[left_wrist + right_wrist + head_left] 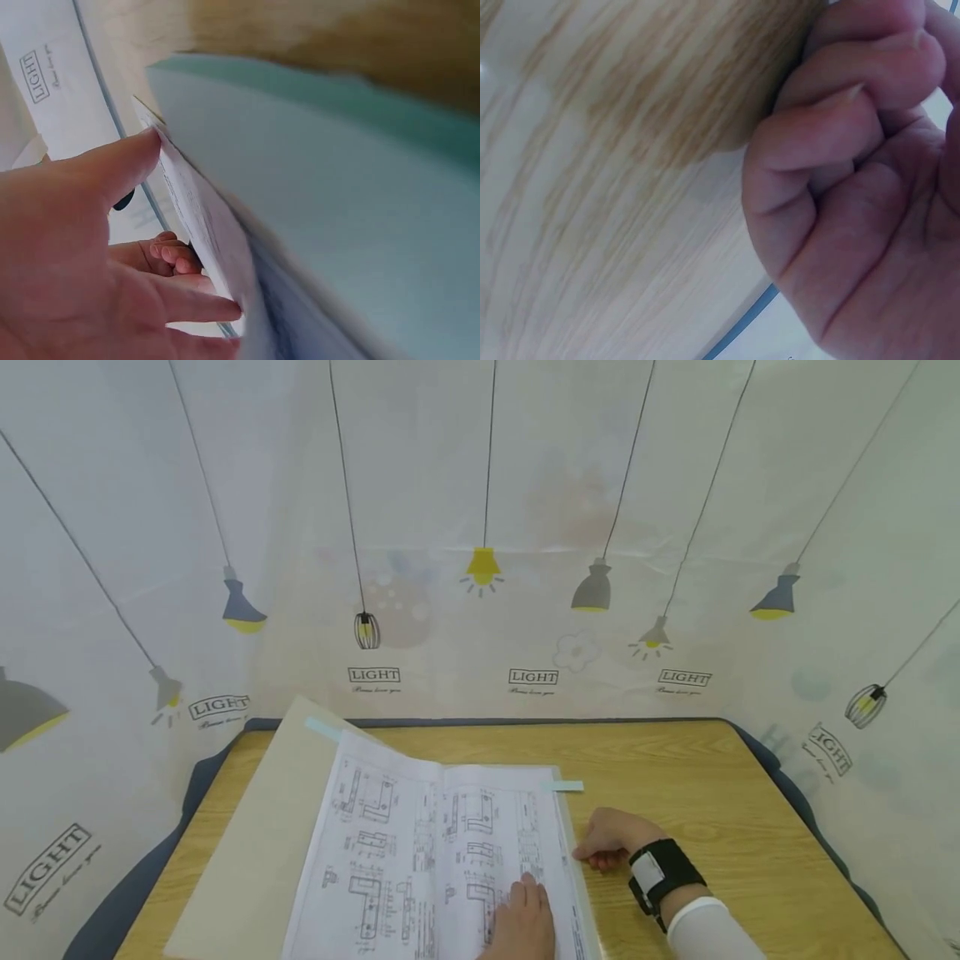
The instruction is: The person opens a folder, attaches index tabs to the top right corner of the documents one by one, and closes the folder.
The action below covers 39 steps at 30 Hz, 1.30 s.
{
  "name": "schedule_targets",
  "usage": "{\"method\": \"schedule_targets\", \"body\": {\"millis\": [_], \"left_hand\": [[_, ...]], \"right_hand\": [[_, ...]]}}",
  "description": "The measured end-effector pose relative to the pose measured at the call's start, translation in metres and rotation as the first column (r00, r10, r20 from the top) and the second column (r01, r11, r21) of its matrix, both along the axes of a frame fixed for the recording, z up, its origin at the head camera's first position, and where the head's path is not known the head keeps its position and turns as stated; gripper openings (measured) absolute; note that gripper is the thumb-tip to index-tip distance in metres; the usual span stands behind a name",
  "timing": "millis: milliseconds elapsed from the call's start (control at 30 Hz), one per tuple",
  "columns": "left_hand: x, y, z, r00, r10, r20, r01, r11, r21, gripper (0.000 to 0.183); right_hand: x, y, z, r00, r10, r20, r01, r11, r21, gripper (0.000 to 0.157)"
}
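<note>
An opened folder (pixel 247 860) with a pale beige cover lies on the table, holding white sheets (pixel 427 893) printed with technical drawings. My left hand (pixel 522 922) rests on the lower part of the right-hand page, its fingers fairly straight. In the left wrist view the thumb (pixel 131 161) and fingers lie against the paper, seen edge-on. At the folder's right edge, my right hand (pixel 615 839) has curled fingers and seems to pinch that edge at its fingertips. In the right wrist view the curled fingers (pixel 817 150) show above the wood, while the pinching point is hidden.
The wood-grain table (pixel 720 793) extends to the right and behind the folder. Light blue-green strips (pixel 567 786) mark both sides of the folder. A pale curtain (pixel 435 460) printed with lamps surrounds the table. A black band (pixel 666 877) wraps the right wrist.
</note>
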<state>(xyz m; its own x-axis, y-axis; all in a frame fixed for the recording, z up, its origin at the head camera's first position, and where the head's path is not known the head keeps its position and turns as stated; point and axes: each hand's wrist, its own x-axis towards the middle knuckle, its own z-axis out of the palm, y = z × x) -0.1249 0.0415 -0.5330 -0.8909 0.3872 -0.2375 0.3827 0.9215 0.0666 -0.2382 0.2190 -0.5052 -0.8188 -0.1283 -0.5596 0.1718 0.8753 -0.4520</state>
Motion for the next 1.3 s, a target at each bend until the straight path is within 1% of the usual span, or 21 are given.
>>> {"method": "schedule_targets", "body": {"millis": [100, 133, 200, 233, 300, 367, 400, 467, 533, 600, 667, 700, 767, 867, 933, 967, 1033, 1067, 1167, 1233, 1300], "left_hand": [[0.003, 0.000, -0.006, 0.998, 0.056, 0.036, -0.057, 0.998, 0.034, 0.072], [0.003, -0.001, -0.007, 0.996, 0.072, 0.055, -0.075, 0.996, 0.057, 0.077], [0.003, -0.002, -0.009, 0.993, 0.082, 0.086, -0.089, 0.992, 0.087, 0.088], [0.002, -0.003, -0.010, 0.992, 0.078, 0.103, -0.089, 0.991, 0.097, 0.095], [0.001, -0.004, -0.009, 0.991, 0.061, 0.117, -0.075, 0.991, 0.115, 0.100], [0.001, -0.004, -0.008, 0.993, 0.046, 0.107, -0.060, 0.990, 0.131, 0.099], [0.000, -0.004, -0.007, 0.992, 0.044, 0.119, -0.060, 0.989, 0.136, 0.098], [0.000, -0.005, -0.006, 0.995, 0.026, 0.099, -0.042, 0.987, 0.155, 0.093], [-0.003, -0.007, -0.004, 0.996, 0.013, 0.090, -0.028, 0.984, 0.175, 0.099], [-0.006, -0.011, 0.000, 0.994, 0.002, 0.108, -0.025, 0.978, 0.208, 0.106], [-0.009, -0.014, 0.005, 0.994, -0.002, 0.110, -0.026, 0.969, 0.244, 0.110], [-0.010, -0.016, 0.008, 0.993, 0.006, 0.118, -0.038, 0.963, 0.267, 0.113], [-0.010, -0.020, 0.018, 0.993, 0.015, 0.115, -0.051, 0.946, 0.319, 0.111], [-0.010, -0.030, 0.036, 0.995, 0.062, 0.082, -0.089, 0.915, 0.392, 0.109], [-0.009, -0.041, 0.050, 0.991, 0.114, 0.068, -0.132, 0.892, 0.432, 0.112], [-0.009, -0.047, 0.057, 0.988, 0.144, 0.050, -0.150, 0.879, 0.452, 0.113], [-0.009, -0.061, 0.067, 0.981, 0.194, 0.008, -0.175, 0.862, 0.476, 0.112], [-0.009, -0.069, 0.071, 0.977, 0.213, -0.015, -0.179, 0.854, 0.489, 0.111], [-0.007, -0.095, 0.080, 0.962, 0.268, -0.051, -0.202, 0.828, 0.523, 0.107], [-0.005, -0.112, 0.084, 0.951, 0.303, -0.060, -0.225, 0.812, 0.538, 0.103], [-0.003, -0.127, 0.087, 0.938, 0.343, -0.039, -0.269, 0.796, 0.542, 0.099]], "right_hand": [[-0.001, -0.001, -0.001, 1.000, 0.001, -0.001, -0.001, 1.000, -0.002, 0.033], [-0.001, -0.001, -0.002, 1.000, 0.000, 0.001, 0.000, 1.000, -0.001, 0.032], [-0.001, -0.002, -0.002, 1.000, 0.004, 0.003, -0.004, 1.000, 0.008, 0.033], [-0.002, -0.002, -0.002, 1.000, 0.007, 0.005, -0.007, 1.000, 0.013, 0.033], [-0.001, -0.003, -0.001, 1.000, 0.005, 0.008, -0.005, 1.000, 0.014, 0.033], [-0.001, -0.003, 0.002, 1.000, 0.004, 0.008, -0.004, 1.000, 0.018, 0.033], [0.000, -0.004, 0.003, 1.000, 0.002, 0.010, -0.002, 1.000, 0.019, 0.033], [0.001, -0.005, 0.004, 1.000, -0.004, 0.014, 0.004, 1.000, 0.015, 0.033], [0.001, -0.005, 0.006, 1.000, -0.004, 0.019, 0.004, 1.000, 0.016, 0.033], [0.001, -0.006, 0.006, 1.000, -0.002, 0.025, 0.002, 1.000, 0.021, 0.033], [0.001, -0.005, 0.006, 1.000, -0.001, 0.029, 0.001, 1.000, 0.022, 0.033], [0.001, -0.005, 0.006, 0.999, -0.002, 0.032, 0.002, 1.000, 0.021, 0.032], [0.000, -0.006, 0.006, 0.999, -0.008, 0.038, 0.007, 1.000, 0.015, 0.032], [0.000, -0.005, 0.005, 0.999, -0.014, 0.042, 0.014, 1.000, 0.002, 0.032], [-0.001, -0.004, 0.003, 0.999, -0.016, 0.040, 0.017, 1.000, -0.007, 0.031], [-0.001, -0.004, 0.003, 0.999, -0.016, 0.036, 0.016, 1.000, -0.008, 0.031], [-0.001, -0.003, 0.002, 0.999, -0.014, 0.033, 0.014, 1.000, -0.011, 0.031], [-0.001, -0.003, 0.002, 0.999, -0.011, 0.032, 0.012, 1.000, -0.010, 0.031], [-0.001, -0.002, 0.002, 1.000, -0.006, 0.030, 0.007, 1.000, -0.009, 0.032], [-0.001, -0.002, 0.002, 1.000, -0.001, 0.030, 0.001, 1.000, -0.006, 0.032], [-0.001, -0.002, 0.002, 1.000, 0.003, 0.030, -0.003, 1.000, -0.002, 0.032]]}}
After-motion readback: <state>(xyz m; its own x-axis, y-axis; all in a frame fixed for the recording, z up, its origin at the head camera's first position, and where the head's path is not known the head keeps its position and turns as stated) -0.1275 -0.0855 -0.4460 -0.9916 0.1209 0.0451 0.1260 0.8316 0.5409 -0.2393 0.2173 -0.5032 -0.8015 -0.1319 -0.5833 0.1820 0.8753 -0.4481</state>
